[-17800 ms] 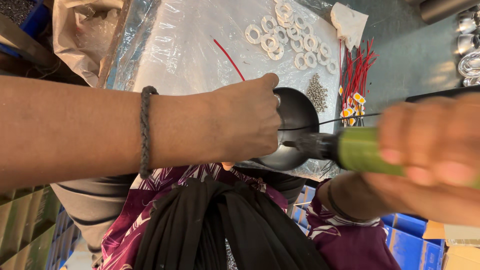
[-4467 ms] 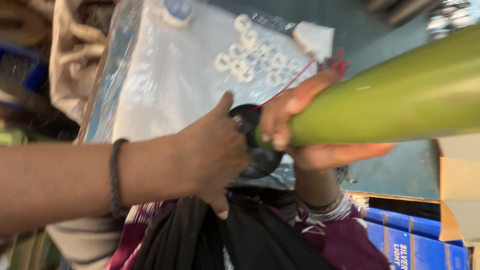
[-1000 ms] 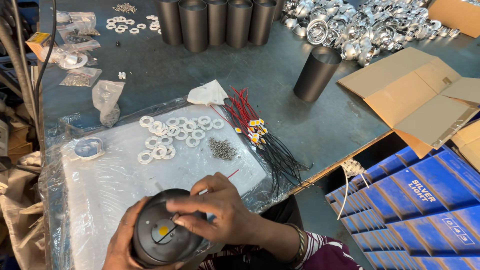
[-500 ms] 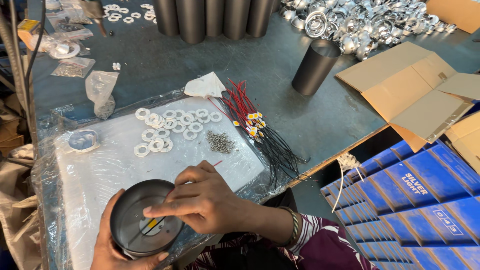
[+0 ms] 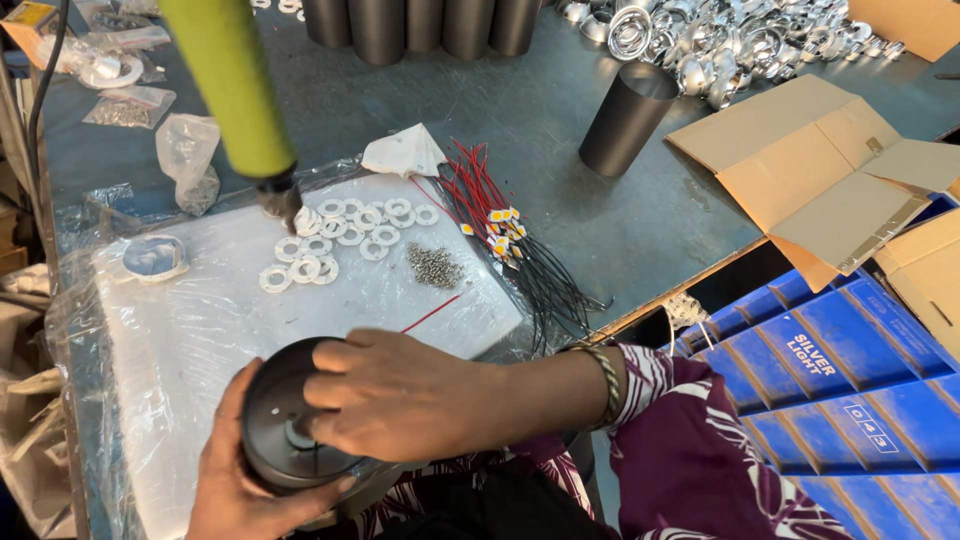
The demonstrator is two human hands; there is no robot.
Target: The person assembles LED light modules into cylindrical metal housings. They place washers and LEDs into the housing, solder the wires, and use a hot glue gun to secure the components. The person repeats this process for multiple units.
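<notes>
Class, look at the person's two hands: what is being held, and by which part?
The left hand cups the black round housing from below, around its outer wall. The right hand lies across its open top, fingers reaching inside.

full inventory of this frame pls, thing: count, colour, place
round lamp housing: one, black, bottom left, held in both hands
white washers: many, on the plastic-covered white pad
small screws: a pile, grey, right of the washers
wire leads: a bundle, red and black, at the pad's right edge
hanging screwdriver: one, green handle, above the washers
cylinders: one dark alone on the table, more in a row at top
reflectors: heap, silver, top right
cardboard: flattened, brown, right
boxes: blue, lower right
left hand: under the housing
right hand: fingers inside it
</notes>
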